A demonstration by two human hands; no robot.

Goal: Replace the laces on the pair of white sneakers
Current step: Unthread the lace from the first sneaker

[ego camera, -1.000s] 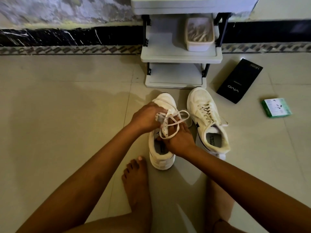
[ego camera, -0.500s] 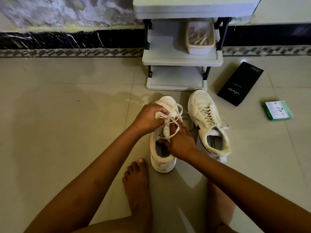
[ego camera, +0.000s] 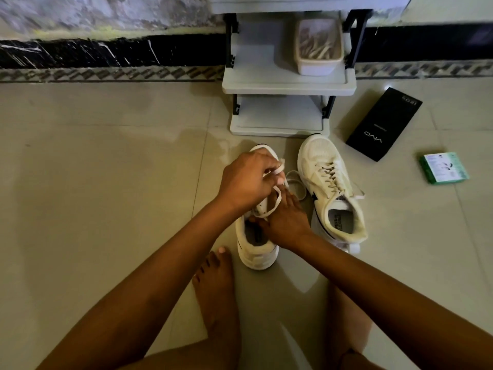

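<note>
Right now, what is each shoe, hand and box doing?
Left sneaker: upright, lace partly undone.
Right sneaker: on the floor, laced.
Lace: loose loop, held up.
Left hand: grips the lace.
Right hand: rests on the left sneaker.
Tub: open, holds laces.
Black box: closed, lying flat.
Green box: lying flat.

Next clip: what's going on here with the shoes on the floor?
A person sits on the tiled floor working a white lace on the left sneaker. The left hand pinches the lace above the shoe, while the right hand rests on its eyelet area. The right sneaker lies alongside, laced and untouched.
</note>
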